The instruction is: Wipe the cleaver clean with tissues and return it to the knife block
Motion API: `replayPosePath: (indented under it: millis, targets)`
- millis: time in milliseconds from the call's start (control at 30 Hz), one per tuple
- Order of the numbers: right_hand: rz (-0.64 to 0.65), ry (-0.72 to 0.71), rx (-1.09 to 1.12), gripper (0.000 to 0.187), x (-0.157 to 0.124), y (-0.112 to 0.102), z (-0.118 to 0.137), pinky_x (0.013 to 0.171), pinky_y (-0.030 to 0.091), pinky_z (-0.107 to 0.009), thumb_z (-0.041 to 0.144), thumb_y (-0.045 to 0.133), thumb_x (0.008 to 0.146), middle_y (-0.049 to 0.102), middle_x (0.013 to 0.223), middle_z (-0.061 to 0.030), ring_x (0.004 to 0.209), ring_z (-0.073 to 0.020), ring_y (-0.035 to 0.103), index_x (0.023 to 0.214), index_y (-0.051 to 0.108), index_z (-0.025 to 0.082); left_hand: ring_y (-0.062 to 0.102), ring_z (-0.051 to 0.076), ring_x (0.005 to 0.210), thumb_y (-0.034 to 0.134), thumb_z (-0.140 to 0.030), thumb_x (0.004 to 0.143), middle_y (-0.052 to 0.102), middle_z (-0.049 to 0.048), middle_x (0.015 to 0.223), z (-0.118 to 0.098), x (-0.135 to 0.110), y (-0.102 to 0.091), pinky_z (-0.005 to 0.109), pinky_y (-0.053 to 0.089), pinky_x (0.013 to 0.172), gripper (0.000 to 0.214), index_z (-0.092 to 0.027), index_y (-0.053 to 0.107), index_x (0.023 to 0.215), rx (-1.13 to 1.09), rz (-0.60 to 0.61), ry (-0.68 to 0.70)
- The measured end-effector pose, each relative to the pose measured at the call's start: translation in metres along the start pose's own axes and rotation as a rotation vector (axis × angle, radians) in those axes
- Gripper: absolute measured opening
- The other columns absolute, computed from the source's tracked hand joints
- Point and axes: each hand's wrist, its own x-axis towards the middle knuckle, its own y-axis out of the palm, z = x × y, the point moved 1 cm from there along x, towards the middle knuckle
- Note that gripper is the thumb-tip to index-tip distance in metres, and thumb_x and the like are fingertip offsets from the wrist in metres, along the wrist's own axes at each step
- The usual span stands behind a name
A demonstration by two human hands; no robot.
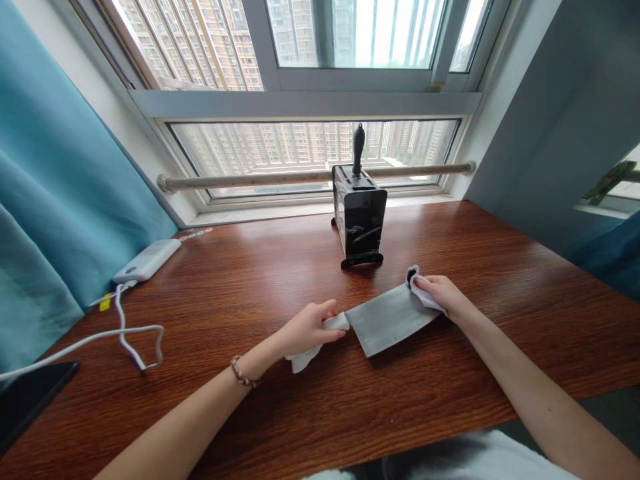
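Observation:
A kitchen cleaver with a broad, grey rectangular blade (390, 320) is held low over the table in front of me. My right hand (443, 293) is closed around its right end through a white cloth (427, 297); a small black part shows at the top of the cloth, and the rest of the handle is hidden. My left hand (313, 328) pinches a white tissue (336, 323) at the blade's upper left corner. A loose end of that tissue hangs below my left palm. Whether the tissue presses on the blade, I cannot tell.
Behind the cleaver stands a black knife block (365, 223) with one black handle (358, 150) sticking up. At the left are a white power strip (147, 260), a white cable (120, 333) and a dark tablet-like device (35, 400). A window rail (260, 179) runs behind the wooden table (225, 280).

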Motion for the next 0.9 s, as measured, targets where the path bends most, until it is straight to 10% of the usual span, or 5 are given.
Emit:
replayPosePath:
  millis: [900]
  targets:
    - [-0.016, 0.051, 0.152, 0.032, -0.0052, 0.0003, 0.0059, 0.039, 0.037, -0.02, 0.042, 0.07, 0.057, 0.064, 0.055, -0.0048, 0.043, -0.0124, 0.053, 0.062, 0.063, 0.011, 0.048, 0.01, 0.053, 0.053, -0.045, 0.073, 0.054, -0.0044, 0.06, 0.0058, 0.0016, 0.0028, 0.019, 0.031, 0.048, 0.03, -0.018, 0.04, 0.072, -0.099, -0.014, -0.079]
